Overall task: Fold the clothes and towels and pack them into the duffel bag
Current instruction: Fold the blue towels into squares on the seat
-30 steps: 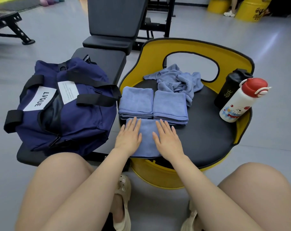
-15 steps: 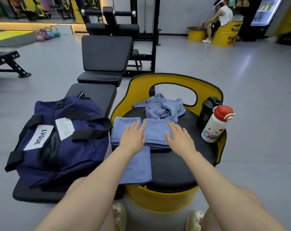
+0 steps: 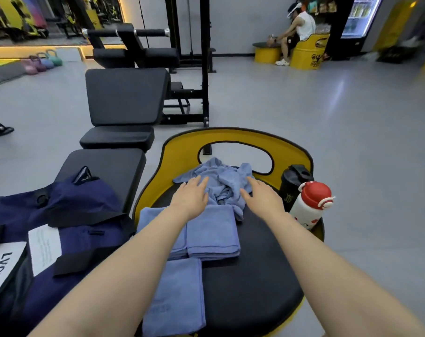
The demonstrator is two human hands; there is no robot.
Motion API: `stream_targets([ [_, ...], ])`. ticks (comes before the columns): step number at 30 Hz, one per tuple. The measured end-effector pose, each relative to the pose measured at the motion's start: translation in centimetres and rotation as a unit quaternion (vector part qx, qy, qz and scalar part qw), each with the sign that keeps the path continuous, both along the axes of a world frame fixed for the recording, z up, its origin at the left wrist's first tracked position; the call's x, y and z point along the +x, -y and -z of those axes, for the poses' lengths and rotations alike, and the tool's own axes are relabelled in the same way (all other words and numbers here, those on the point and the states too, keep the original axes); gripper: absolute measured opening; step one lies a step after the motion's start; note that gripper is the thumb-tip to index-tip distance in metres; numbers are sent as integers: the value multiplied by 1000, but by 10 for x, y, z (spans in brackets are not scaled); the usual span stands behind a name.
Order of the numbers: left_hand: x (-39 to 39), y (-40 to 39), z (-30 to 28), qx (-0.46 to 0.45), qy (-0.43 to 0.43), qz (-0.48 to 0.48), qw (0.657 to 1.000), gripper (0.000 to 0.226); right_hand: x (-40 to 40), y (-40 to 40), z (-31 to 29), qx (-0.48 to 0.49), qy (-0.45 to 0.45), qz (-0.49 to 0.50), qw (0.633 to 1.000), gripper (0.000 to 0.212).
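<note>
Both hands reach with straight, spread fingers over a crumpled blue towel (image 3: 227,184) at the back of the round black-topped yellow seat (image 3: 252,283): left hand (image 3: 190,198) at its left edge, right hand (image 3: 263,198) at its right. Two folded blue towels (image 3: 212,233) and a third folded blue towel (image 3: 176,297) lie nearer. A black shaker bottle (image 3: 294,182) and a white red-capped bottle (image 3: 310,205) stand just right. The navy fabric duffel bag (image 3: 67,229) sits left on a black padded bench (image 3: 109,167), its inside hidden.

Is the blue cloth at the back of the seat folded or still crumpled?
Crumpled. The blue cloth lies in an uneven, wrinkled heap, unlike the flat folded towels in front; both hands reach it.
</note>
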State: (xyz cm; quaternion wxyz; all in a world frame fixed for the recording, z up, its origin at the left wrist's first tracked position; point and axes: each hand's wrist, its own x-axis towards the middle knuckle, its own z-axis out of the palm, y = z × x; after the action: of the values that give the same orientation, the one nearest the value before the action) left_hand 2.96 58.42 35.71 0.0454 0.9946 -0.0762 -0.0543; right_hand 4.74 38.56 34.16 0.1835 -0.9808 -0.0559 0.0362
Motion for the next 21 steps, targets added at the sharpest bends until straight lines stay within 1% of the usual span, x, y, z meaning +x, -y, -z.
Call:
stream_targets([
  [6, 69, 17, 21, -72, -18, -26, 997, 62, 70, 6, 31, 36, -31, 31, 998, 44],
  [11, 132, 27, 52, -122, -57, -22, 991, 53, 124, 5, 63, 35, -52, 38, 997, 48],
  [15, 173, 36, 76, -175, -75, -67, 979, 51, 160, -3, 84, 59, -63, 33, 996, 51],
  [19, 195, 45, 91, -247, -98, -123, 956, 46, 185, -13, 101, 81, -90, 27, 992, 52],
  [21, 199, 49, 100, -258, -116, -123, 951, 41, 190, -16, 108, 109, -101, 24, 989, 54],
])
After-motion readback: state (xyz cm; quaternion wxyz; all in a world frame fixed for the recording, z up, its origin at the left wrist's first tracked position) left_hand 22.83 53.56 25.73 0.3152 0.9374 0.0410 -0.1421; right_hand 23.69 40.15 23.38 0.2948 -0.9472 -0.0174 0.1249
